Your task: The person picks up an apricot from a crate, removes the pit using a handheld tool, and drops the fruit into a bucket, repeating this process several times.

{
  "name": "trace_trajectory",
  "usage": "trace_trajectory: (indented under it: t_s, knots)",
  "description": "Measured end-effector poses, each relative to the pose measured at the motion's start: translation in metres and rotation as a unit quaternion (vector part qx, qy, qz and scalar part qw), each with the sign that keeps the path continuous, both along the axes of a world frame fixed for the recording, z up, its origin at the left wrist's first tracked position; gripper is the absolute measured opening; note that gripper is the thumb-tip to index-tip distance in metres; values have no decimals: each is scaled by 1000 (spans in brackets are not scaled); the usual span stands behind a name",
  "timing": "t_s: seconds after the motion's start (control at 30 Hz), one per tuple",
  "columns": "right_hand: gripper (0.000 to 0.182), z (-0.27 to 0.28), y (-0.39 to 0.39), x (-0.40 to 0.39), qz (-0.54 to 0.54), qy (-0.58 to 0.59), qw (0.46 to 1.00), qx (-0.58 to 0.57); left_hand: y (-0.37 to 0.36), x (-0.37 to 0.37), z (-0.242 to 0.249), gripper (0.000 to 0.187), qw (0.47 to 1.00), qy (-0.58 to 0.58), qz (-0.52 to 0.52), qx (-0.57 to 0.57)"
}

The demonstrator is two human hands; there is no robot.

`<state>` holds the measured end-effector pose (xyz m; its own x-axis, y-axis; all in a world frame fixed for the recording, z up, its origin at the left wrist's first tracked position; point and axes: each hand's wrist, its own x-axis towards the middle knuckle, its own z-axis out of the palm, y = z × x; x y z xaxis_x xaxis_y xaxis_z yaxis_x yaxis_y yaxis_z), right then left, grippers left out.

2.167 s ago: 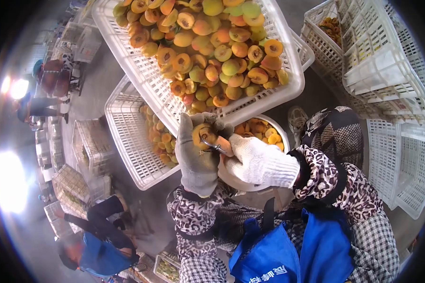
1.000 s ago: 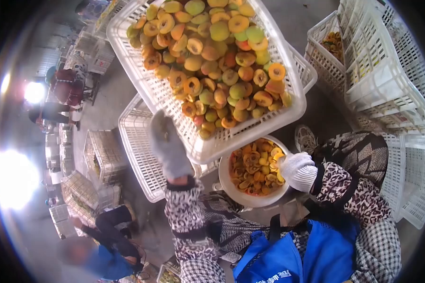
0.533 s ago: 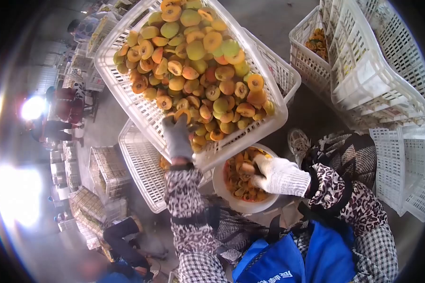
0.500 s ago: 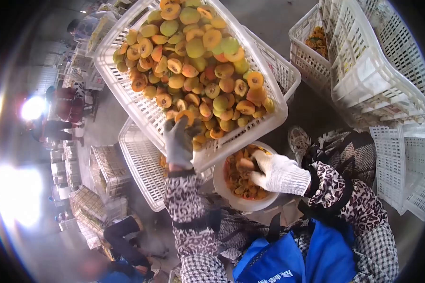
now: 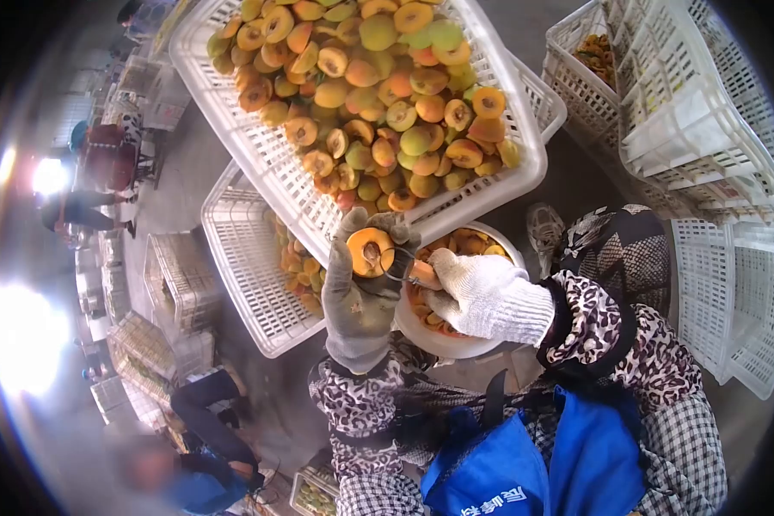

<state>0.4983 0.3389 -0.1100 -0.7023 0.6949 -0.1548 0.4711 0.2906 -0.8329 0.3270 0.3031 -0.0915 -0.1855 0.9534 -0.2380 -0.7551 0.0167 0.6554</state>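
My left hand (image 5: 357, 322), in a grey glove, holds an orange-fleshed peach half (image 5: 370, 252) with its cut face and brown pit hollow upward. In my white-gloved right hand (image 5: 494, 301) is a small loop-ended pitting tool (image 5: 423, 273) with a wooden handle; its wire loop is at the fruit's right edge. Just beyond my left hand, a tilted white crate (image 5: 529, 185) is heaped with peach halves (image 5: 378, 112). Below my right hand stands a white bucket (image 5: 443, 344) containing orange and brown fruit pieces, partly hidden by that hand.
Beneath the heaped crate, a lower white crate (image 5: 241, 284) holds more fruit. Tall white crates (image 5: 688, 129) stand at the right, beside a crate of orange scraps (image 5: 593, 60). A person in blue (image 5: 211, 486) sits at lower left, and others stand farther back.
My left hand has drawn back from the heaped crate with a peach half in it. My right hand has moved slightly left from over the bucket, bringing the pitting tool to the fruit.
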Motion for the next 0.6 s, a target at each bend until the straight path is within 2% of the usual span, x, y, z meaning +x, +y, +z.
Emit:
trace_trajectory:
  t_s: [0.07,0.2,0.27,0.3,0.33,0.37,0.4,0.43,0.47,0.5,0.57,0.6]
  knots:
    - [28,1,-2,-6,8,9,1000,11,-5,-6,-3,41,999,-36,1,10]
    - [27,1,-5,-18,19,33,999,26,-10,-7,6,40,999,-26,3,-19]
    - [26,15,-3,-22,32,6,999,17,-12,-4,6,35,993,115,7,-37]
    - [26,20,-2,-23,42,-19,999,10,-13,-3,5,35,993,113,8,-38]
    - [26,16,-4,-25,43,-20,999,10,-14,-2,5,31,980,193,6,-41]
    - [30,8,-7,-27,34,-19,998,51,-15,-1,4,27,961,271,3,-45]
    - [34,3,-9,-28,25,-18,995,92,-19,-4,-4,27,962,270,4,-46]
    - [34,0,-10,-28,26,-20,995,91,-19,-8,-11,33,909,414,16,-46]
    - [33,-2,-12,-28,20,-2,995,96,-20,-10,-16,40,834,549,27,-45]
    - [32,-4,-13,-27,14,17,995,101,-24,-8,-19,40,835,548,26,-46]
    - [31,-11,-13,-26,17,35,994,98,-16,10,0,39,942,322,39,-85]
    - [30,-12,-13,-24,18,54,994,94,-14,13,0,39,942,322,36,-86]
